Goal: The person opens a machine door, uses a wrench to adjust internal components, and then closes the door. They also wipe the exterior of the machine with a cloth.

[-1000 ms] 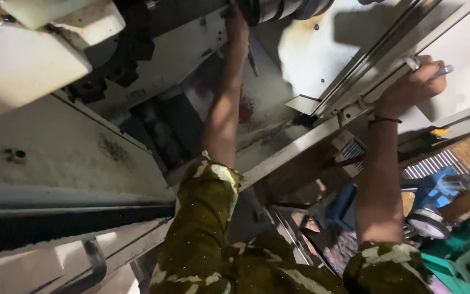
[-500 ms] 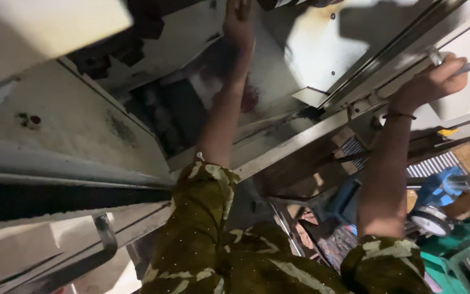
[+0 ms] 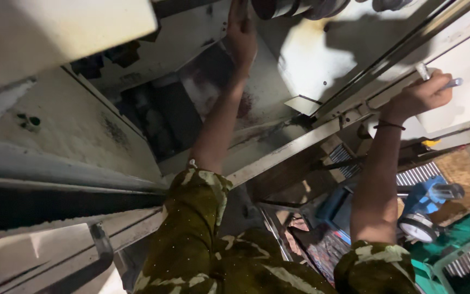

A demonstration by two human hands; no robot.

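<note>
While the left hand (image 3: 241,34) reaches up, grip unclear, the right hand (image 3: 421,95) clasps a metal tool (image 3: 452,83)

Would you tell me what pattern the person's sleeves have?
The sleeves are olive-green camouflage with pale patches, seen in the head view.
</note>
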